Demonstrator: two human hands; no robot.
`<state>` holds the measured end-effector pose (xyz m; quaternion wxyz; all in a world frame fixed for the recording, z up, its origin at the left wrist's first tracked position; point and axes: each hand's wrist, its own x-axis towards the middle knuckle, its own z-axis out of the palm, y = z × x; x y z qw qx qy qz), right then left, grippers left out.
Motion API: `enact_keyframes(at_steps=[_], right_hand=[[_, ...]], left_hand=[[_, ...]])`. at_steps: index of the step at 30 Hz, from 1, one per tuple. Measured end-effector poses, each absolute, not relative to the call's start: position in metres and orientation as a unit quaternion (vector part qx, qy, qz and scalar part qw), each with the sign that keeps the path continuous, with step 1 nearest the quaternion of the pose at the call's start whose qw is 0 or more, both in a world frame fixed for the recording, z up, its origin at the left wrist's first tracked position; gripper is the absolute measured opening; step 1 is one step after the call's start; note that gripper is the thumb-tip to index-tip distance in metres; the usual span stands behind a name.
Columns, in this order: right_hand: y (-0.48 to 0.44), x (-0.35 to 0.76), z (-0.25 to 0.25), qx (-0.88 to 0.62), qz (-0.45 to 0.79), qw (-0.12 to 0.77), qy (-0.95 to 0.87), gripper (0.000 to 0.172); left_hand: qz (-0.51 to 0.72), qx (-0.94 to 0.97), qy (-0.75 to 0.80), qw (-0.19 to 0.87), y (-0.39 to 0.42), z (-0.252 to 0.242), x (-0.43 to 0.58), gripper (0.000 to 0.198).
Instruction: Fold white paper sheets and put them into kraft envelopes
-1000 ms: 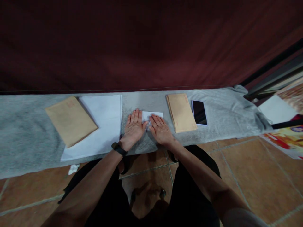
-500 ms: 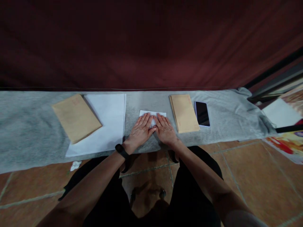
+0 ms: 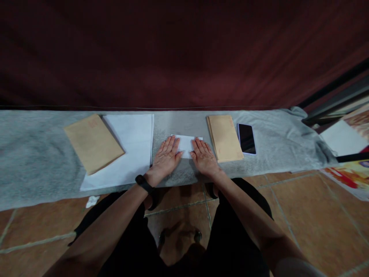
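Observation:
A small folded white paper lies on the grey cloth in front of me. My left hand, with a black band on its wrist, rests flat on the paper's left end, fingers stretched out. My right hand lies flat on its right end, fingers also stretched. A strip of the paper shows between the two hands.
Left of my hands a brown envelope lies on a stack of white sheets. To the right sit a pile of brown envelopes and a dark phone. A dark red curtain hangs behind. Tiled floor lies below.
My two hands have slid apart along the folded paper, the left going left and the right going right, so more of the paper shows between them.

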<state>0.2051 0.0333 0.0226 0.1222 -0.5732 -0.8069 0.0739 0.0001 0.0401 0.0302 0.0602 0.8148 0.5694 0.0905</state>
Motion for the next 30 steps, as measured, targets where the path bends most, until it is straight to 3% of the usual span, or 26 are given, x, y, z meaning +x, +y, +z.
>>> enact_keyframes(at_steps=[24, 30], right_hand=[[0.033, 0.216, 0.022, -0.595, 0.059, 0.12, -0.793, 0.056], [0.036, 0.212, 0.035, -0.574, 0.084, 0.127, -0.805, 0.054]], left_hand=[[0.139, 0.778, 0.609, 0.07, 0.046, 0.035, -0.016, 0.06], [0.161, 0.852, 0.487, 0.109, 0.036, 0.045, -0.004, 0.056]])
